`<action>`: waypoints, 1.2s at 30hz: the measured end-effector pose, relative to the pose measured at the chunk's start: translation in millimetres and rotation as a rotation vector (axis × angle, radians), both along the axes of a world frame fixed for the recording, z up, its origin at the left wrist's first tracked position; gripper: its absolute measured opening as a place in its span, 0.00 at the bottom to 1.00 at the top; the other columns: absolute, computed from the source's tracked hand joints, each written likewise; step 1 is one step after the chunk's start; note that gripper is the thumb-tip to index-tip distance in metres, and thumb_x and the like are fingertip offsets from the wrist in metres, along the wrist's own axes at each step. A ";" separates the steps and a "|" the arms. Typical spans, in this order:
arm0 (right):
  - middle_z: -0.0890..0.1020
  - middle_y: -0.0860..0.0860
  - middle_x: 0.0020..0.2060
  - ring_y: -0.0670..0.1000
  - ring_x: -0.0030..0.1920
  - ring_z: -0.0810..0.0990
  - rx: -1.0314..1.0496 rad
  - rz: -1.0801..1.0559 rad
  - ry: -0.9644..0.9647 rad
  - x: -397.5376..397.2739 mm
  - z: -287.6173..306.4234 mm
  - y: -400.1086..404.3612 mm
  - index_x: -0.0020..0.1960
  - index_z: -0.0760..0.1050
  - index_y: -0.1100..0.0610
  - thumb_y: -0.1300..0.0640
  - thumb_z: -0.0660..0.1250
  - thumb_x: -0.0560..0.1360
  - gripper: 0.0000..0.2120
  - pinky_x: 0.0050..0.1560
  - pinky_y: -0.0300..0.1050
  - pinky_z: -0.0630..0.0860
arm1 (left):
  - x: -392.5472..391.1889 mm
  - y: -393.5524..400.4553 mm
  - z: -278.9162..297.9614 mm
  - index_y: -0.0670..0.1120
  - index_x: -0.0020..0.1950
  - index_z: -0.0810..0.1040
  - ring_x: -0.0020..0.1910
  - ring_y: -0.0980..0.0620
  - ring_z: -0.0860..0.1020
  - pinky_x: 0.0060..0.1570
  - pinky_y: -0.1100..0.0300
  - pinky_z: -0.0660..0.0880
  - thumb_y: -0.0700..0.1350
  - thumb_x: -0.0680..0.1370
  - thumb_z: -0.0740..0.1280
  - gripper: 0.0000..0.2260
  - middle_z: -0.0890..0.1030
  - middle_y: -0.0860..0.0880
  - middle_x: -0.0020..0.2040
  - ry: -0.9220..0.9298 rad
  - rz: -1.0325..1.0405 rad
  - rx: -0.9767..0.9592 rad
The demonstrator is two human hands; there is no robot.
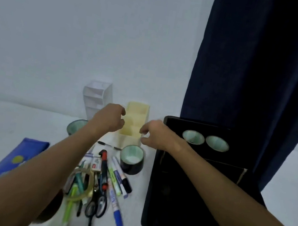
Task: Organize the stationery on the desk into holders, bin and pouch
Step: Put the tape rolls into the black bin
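Reaching forward, I see both hands flank the yellow holder [134, 122]: left hand [111, 117] at its left wall, right hand [154, 133] at its right edge, fingers curled; whether they grip it I cannot tell. A white holder [98, 95] stands just beyond the left hand. A black bin [189, 196] borders the right arm. Pens and scissors [97, 200] crowd the tabletop [7, 124] between my forearms; a blue pouch [9, 161] lies left.
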State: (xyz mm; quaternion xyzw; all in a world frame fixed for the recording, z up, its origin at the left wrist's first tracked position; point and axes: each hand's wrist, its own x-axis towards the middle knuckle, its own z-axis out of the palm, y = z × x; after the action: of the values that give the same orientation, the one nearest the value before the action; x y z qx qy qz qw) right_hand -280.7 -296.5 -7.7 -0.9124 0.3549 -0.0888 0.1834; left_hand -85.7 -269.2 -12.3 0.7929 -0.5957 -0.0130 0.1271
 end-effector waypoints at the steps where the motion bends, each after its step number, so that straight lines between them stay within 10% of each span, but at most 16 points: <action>1: 0.81 0.54 0.57 0.52 0.57 0.78 0.011 0.038 0.024 9.3 -1.9 5.9 0.61 0.78 0.59 0.56 0.68 0.73 0.17 0.58 0.43 0.75 | 14.0 12.8 -3.7 0.44 0.66 0.74 0.61 0.45 0.76 0.59 0.53 0.73 0.45 0.76 0.65 0.18 0.76 0.44 0.64 0.004 0.042 0.032; 8: 0.79 0.57 0.44 0.53 0.39 0.76 0.058 0.066 0.323 43.1 -31.6 31.0 0.47 0.77 0.61 0.50 0.71 0.72 0.14 0.38 0.45 0.73 | 84.7 70.9 -43.6 0.39 0.59 0.76 0.57 0.41 0.77 0.56 0.52 0.75 0.38 0.74 0.62 0.14 0.78 0.40 0.57 0.040 0.205 0.229; 12: 0.77 0.55 0.59 0.56 0.57 0.77 0.079 0.043 0.502 47.8 -53.4 39.1 0.64 0.73 0.60 0.45 0.72 0.71 0.28 0.54 0.48 0.76 | 107.1 82.1 -69.2 0.41 0.61 0.74 0.55 0.43 0.77 0.54 0.52 0.75 0.42 0.77 0.60 0.14 0.78 0.41 0.58 0.028 0.237 0.284; 15: 0.77 0.55 0.60 0.56 0.58 0.77 0.067 0.022 0.547 50.8 -68.2 40.9 0.64 0.73 0.59 0.50 0.68 0.75 0.21 0.51 0.45 0.73 | 114.5 80.0 -77.5 0.42 0.62 0.74 0.56 0.42 0.77 0.55 0.52 0.74 0.43 0.77 0.63 0.13 0.78 0.42 0.59 0.020 0.256 0.251; 27: 0.78 0.58 0.55 0.58 0.51 0.79 -0.067 -0.107 0.052 26.6 -23.2 37.5 0.62 0.76 0.55 0.57 0.63 0.77 0.15 0.51 0.48 0.78 | 69.8 86.2 -9.5 0.50 0.54 0.77 0.45 0.46 0.76 0.43 0.60 0.67 0.35 0.74 0.60 0.14 0.79 0.46 0.51 -0.094 0.301 0.121; 36: 0.80 0.56 0.51 0.55 0.46 0.81 -0.146 -0.328 -0.091 -62.7 18.5 1.9 0.56 0.80 0.51 0.55 0.66 0.74 0.11 0.52 0.51 0.79 | -55.3 41.1 57.4 0.45 0.39 0.76 0.41 0.44 0.76 0.35 0.56 0.66 0.37 0.74 0.63 0.06 0.75 0.46 0.41 -0.152 -0.101 -0.171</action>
State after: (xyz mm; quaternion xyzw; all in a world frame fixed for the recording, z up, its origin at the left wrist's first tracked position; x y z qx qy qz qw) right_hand -343.4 -294.6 10.8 -0.8482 0.4831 -0.1840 0.1157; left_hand -141.0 -228.1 45.0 0.7469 -0.6417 0.0917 0.1479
